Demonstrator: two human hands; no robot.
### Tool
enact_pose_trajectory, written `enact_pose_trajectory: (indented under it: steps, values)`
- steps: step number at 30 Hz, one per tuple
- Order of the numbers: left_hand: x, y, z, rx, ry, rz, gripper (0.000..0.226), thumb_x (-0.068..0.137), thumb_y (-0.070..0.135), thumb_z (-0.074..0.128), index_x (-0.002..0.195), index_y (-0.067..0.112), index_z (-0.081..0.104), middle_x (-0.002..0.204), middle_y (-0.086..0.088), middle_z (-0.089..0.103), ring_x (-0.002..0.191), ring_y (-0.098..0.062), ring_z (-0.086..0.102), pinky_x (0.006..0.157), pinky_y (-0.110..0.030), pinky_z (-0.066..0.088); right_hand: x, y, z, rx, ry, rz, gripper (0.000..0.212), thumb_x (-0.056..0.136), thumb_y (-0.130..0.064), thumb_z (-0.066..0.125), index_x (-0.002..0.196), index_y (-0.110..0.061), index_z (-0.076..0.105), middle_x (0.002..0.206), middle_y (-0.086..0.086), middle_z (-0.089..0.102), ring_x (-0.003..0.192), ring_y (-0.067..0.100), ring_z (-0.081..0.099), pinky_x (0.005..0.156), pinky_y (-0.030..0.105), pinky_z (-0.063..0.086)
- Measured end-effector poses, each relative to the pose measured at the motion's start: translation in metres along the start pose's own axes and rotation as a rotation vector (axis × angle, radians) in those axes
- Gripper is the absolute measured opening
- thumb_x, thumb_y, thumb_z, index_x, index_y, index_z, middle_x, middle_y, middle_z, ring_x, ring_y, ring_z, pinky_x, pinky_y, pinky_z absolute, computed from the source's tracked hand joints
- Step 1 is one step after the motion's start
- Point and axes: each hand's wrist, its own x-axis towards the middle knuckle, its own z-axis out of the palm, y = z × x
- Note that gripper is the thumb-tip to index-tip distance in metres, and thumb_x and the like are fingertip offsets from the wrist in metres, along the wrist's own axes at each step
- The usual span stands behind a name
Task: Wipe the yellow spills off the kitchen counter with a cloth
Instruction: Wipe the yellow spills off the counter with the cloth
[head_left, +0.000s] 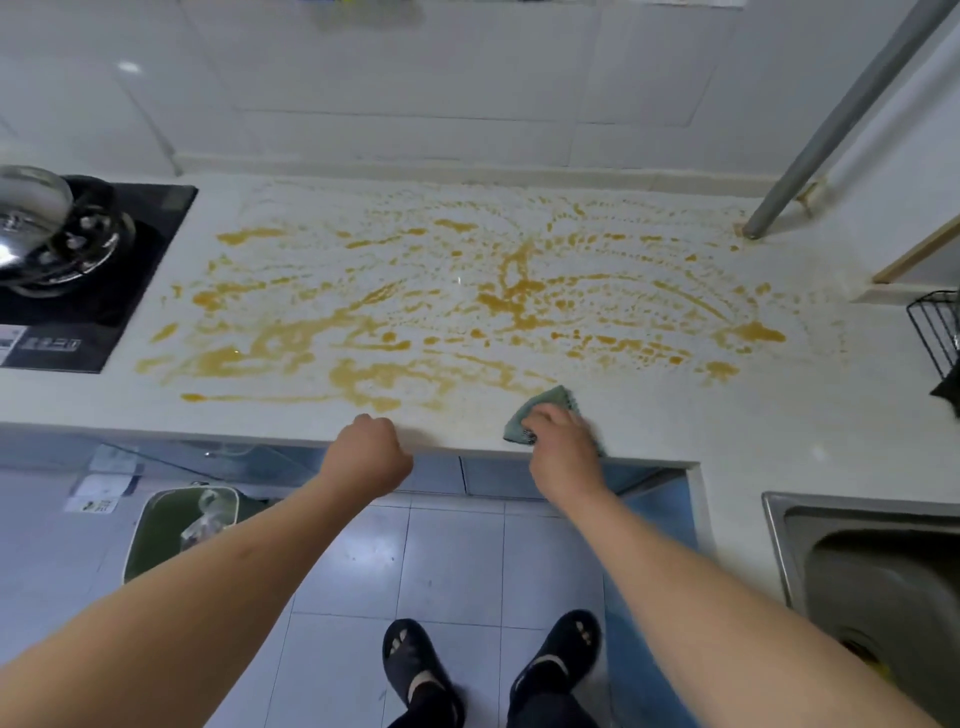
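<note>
1. Head view looks down at a white counter (649, 415) with yellow spills (467, 301) smeared over most of its top.
2. At the counter's front edge, the right hand (558, 434) presses down on a green cloth (545, 410), fingers curled round it.
3. That cloth touches the spills' near edge.
4. Also at the front edge, beside the cloth, the left hand (371, 447) is a closed fist, holding nothing.
5. A stove (93, 291) sits at the counter's left end, a sink (872, 571) at its right.
</note>
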Motion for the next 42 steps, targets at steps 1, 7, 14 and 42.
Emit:
enact_pose_trajectory:
  steps: [1,7,14,42]
  values:
    - [0.002,-0.01,-0.002,0.002,0.015,-0.034,0.018,0.092,0.026,0.057,0.101,0.01,0.052,0.113,-0.011,0.049,0.1,-0.03,0.055,0.08,-0.039,0.05,-0.001,0.004,-0.003,-0.055,0.017,0.03,0.048,0.088,0.0,0.055,0.131,-0.02,0.064,0.147,0.001,0.047,0.134,0.027,0.04,0.109,0.034,0.036]
    - [0.022,-0.052,-0.005,-0.068,0.072,-0.203,0.036,0.09,0.036,0.061,0.11,0.007,0.054,0.124,-0.019,0.05,0.112,-0.034,0.048,0.087,-0.039,0.043,0.01,0.009,-0.014,-0.057,0.027,0.264,0.076,0.093,-0.003,0.052,0.162,-0.018,0.022,0.164,0.007,0.031,0.149,0.031,0.03,0.121,0.042,0.031]
    - [0.034,-0.066,0.006,0.009,0.105,-0.171,0.067,0.097,0.058,0.055,0.127,-0.002,0.055,0.13,-0.023,0.049,0.119,-0.035,0.047,0.104,-0.041,0.043,0.057,-0.055,0.009,-0.194,-0.035,0.349,0.075,0.1,-0.024,0.045,0.163,-0.006,0.009,0.171,0.007,0.005,0.156,0.028,0.006,0.127,0.044,0.013]
    - [0.04,-0.063,-0.02,0.288,0.109,-0.025,0.054,0.092,0.065,0.062,0.07,0.017,0.051,0.067,0.002,0.058,0.057,-0.014,0.053,0.053,-0.024,0.037,0.083,-0.109,0.05,-0.012,0.049,0.111,0.068,0.1,-0.003,0.041,0.163,-0.018,0.02,0.172,0.0,0.012,0.158,0.02,0.005,0.126,0.037,0.007]
